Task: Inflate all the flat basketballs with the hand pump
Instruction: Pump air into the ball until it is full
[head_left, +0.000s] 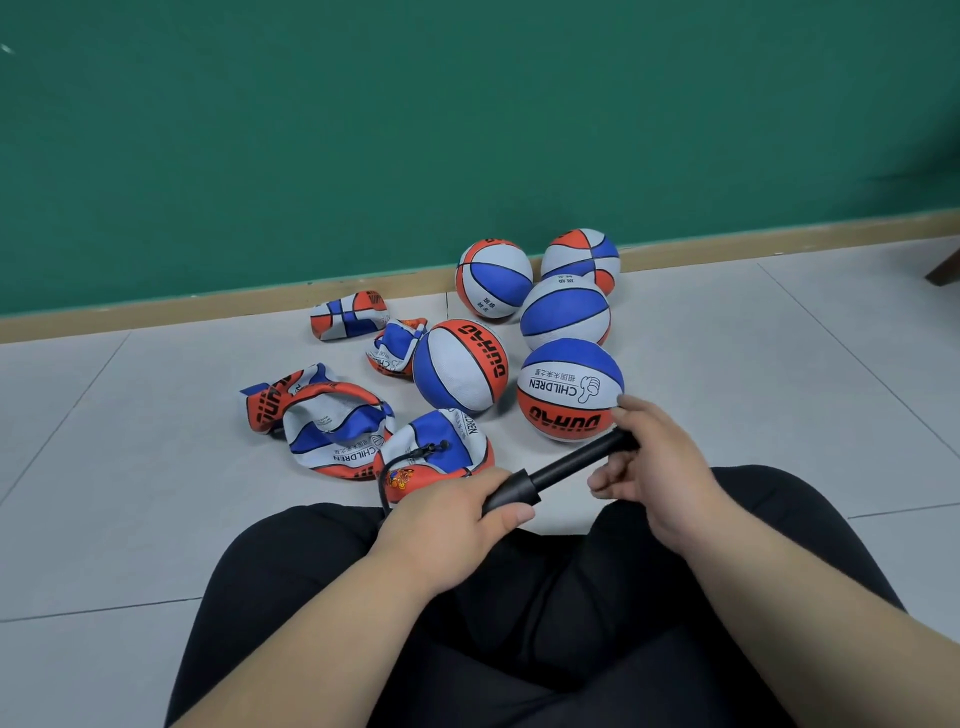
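Note:
My left hand (452, 506) grips the barrel of a black hand pump (558, 473) that slants up to the right. My right hand (652, 467) holds the pump's handle end. A thin black hose (400, 465) runs from the pump to a half-flat basketball (436, 452) lying just in front of my knees. Several flat red, white and blue basketballs lie to the left, among them a crumpled one (332, 431) and a folded one (350, 314) by the wall. Several round, inflated basketballs sit to the right, the nearest (569, 389) touching my right fingers.
I sit cross-legged in black trousers (519, 623) on a grey tiled floor (130, 467). A green wall (363, 130) with a tan skirting board runs behind the balls. A dark furniture leg (943, 270) shows at the far right edge.

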